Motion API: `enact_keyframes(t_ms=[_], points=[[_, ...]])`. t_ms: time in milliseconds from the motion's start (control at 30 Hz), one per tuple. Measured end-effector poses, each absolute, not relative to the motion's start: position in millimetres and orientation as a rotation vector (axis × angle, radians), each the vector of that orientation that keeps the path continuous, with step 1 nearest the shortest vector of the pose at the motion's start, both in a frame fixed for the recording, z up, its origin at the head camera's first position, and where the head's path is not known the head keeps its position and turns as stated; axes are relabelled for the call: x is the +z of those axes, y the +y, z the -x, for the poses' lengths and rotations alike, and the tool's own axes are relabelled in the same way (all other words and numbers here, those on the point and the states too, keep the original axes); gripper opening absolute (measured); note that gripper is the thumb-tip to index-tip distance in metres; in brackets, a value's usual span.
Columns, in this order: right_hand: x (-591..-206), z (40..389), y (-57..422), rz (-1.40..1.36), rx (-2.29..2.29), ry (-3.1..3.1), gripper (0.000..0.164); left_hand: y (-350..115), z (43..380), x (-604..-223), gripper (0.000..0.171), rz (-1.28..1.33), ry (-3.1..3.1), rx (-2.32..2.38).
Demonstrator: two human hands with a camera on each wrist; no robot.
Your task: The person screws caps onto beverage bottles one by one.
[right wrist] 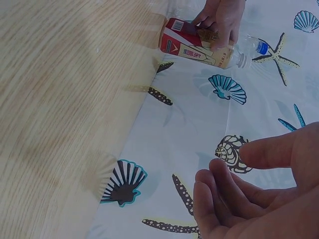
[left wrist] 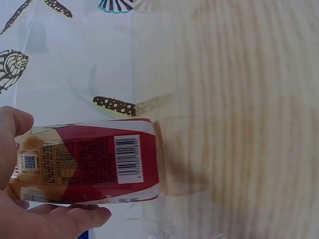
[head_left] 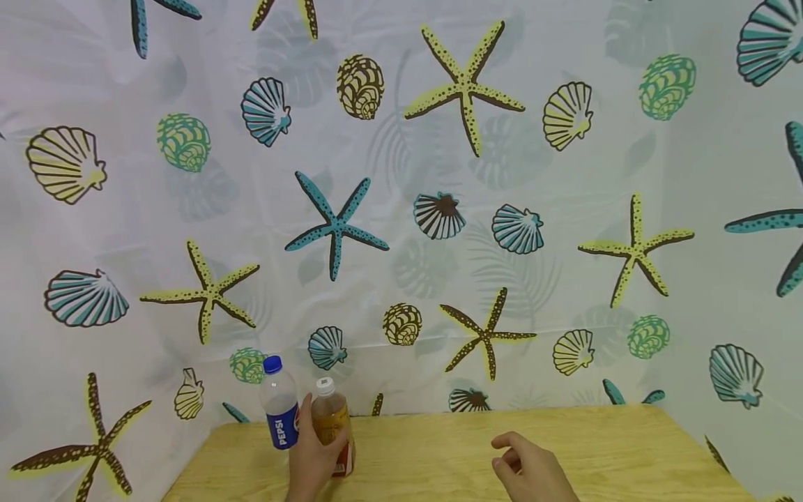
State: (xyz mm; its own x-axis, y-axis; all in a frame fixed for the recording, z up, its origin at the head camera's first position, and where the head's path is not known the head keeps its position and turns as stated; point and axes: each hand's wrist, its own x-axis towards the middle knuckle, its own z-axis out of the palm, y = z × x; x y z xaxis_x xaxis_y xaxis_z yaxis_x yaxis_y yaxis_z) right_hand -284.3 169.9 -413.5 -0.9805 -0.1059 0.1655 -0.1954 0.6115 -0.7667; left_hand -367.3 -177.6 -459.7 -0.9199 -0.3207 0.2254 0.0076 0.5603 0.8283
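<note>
My left hand (head_left: 310, 457) grips a bottle of brown drink (head_left: 330, 411) with a white cap and a red and yellow label. It stands upright at the left part of the table. In the left wrist view the label's barcode side (left wrist: 94, 159) faces the camera, thumb and fingers on either side. Just left of it is a clear Pepsi bottle (head_left: 282, 422) with a blue cap and blue label, partly behind the left hand. Well to the right, over the table, my right hand (head_left: 533, 470) holds nothing; its fingers are loosely bent, the thumb apart from them.
The light wooden table (head_left: 433, 453) has its far edge against a white curtain (head_left: 401, 279) printed with starfish and shells. More of this curtain closes off the left and right sides.
</note>
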Motion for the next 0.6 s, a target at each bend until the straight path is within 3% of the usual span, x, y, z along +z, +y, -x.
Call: enact_keyframes(t_ms=[600], points=[[-421, 285, 173, -0.286, 1.297, -2.745, 0.023, -177, 358, -494, 0.099, -0.525, -2.623, -1.337]])
